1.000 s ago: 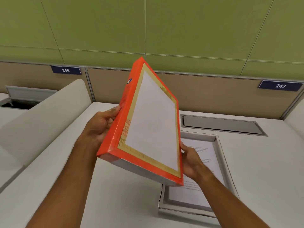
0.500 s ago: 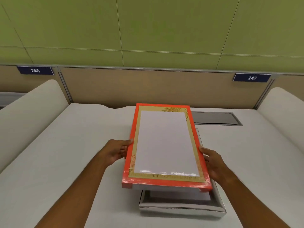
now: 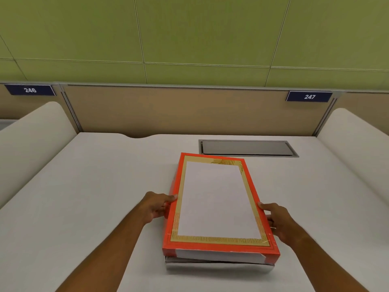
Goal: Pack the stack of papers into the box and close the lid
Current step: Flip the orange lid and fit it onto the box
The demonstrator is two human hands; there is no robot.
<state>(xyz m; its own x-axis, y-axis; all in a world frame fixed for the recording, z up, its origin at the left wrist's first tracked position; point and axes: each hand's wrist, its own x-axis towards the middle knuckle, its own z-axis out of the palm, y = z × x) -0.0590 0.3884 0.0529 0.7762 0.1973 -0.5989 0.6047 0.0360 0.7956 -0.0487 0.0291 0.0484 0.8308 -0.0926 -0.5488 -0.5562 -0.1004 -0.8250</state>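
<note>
Head view looks down on a white desk [image 3: 88, 186], where an orange lid [image 3: 219, 203] with a gold border and a plain white centre panel sits over a silvery box [image 3: 219, 265] in the lower centre of the frame; the lid is not fully seated, its near edge riding above the box base so that a strip of the base shows beneath it; the papers themselves are hidden under the lid, so their position cannot be told. At the left edge of the lid, the left hand [image 3: 156, 206] grips the orange side wall, thumb on the top rim and fingers curled against the side; at the right edge, the right hand [image 3: 277, 221] grips the opposite wall in the same manner, thumb resting on the rim. Both forearms run in from the bottom of the frame. Behind the lid, in the centre right, a grey cable hatch [image 3: 247, 148] lies flush in the desk; beyond it stands a tan partition [image 3: 168, 110] bearing number plates 246 [image 3: 30, 90] at upper left and 247 [image 3: 309, 96] at upper right; green wall panels [image 3: 189, 39] fill the top.
</note>
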